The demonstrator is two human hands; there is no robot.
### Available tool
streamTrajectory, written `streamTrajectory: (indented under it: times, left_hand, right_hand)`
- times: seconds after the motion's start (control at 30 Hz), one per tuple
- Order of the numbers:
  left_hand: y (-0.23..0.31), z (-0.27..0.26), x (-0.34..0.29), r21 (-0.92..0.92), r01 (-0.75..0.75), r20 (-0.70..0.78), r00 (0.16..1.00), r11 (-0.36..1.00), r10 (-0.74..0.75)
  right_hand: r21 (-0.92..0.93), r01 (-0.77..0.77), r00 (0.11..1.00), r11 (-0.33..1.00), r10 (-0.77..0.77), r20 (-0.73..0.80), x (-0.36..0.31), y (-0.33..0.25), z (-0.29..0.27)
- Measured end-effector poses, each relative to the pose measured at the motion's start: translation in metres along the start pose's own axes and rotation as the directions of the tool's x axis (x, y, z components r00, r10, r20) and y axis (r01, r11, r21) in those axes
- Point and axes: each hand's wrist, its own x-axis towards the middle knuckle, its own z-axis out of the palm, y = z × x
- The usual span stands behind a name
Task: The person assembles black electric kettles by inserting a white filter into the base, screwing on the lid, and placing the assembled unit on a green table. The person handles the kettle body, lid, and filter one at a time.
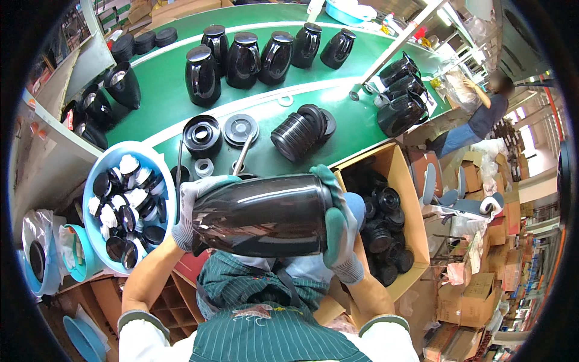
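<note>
A glossy black thermos jug body [259, 218] lies sideways in front of my torso, held between both gloved hands. My left hand [194, 208] wraps round its left end, the thumb along the top. At the right end, my right hand [339, 220] presses round the rim with its fingers closed on it. Just beyond the jug on the green bench are a round black part with an open centre [202, 136], a flat black disc [240, 128], a small translucent ring [204, 167] and a stack of black threaded rings [295, 136].
At left stands a light-blue basin [90, 181] of black and white lids. A cardboard box [416, 265] of black round parts stands at right. Several black jugs [244, 60] line the far green bench [163, 120]. A person [476, 117] stands at the far right.
</note>
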Motion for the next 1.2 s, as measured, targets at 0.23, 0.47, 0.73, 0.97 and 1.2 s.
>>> streamTrajectory:
  times: [0.23, 0.47, 0.73, 0.97, 1.2]
  left_hand:
    - [-0.055, 0.006, 0.000, -0.441, 0.417, 0.284, 0.905, 0.795, -0.317]
    - [-0.047, 0.036, -0.012, -0.491, 0.530, 0.485, 0.825, 0.691, -0.289]
    - [-0.045, 0.044, -0.021, -0.509, 0.542, 0.481, 0.824, 0.669, -0.301]
    - [-0.040, 0.030, -0.009, -0.466, 0.323, 0.276, 0.938, 0.824, -0.212]
    - [0.006, 0.017, 0.003, 0.127, 0.000, -0.019, 1.000, 0.992, 0.003]
  right_hand:
    - [-0.194, 0.286, 0.953, 0.938, -0.256, 0.163, 0.011, -0.039, -0.010]
    - [-0.311, 0.617, 0.746, 0.723, -0.410, 0.525, 0.019, -0.067, -0.022]
    - [-0.229, 0.464, 0.857, 0.856, -0.367, 0.363, 0.032, -0.051, -0.032]
    - [-0.072, 0.371, 0.914, 0.926, -0.350, 0.205, 0.023, -0.012, -0.039]
    - [0.107, -0.288, 0.955, 0.952, 0.277, 0.101, 0.006, -0.015, -0.030]
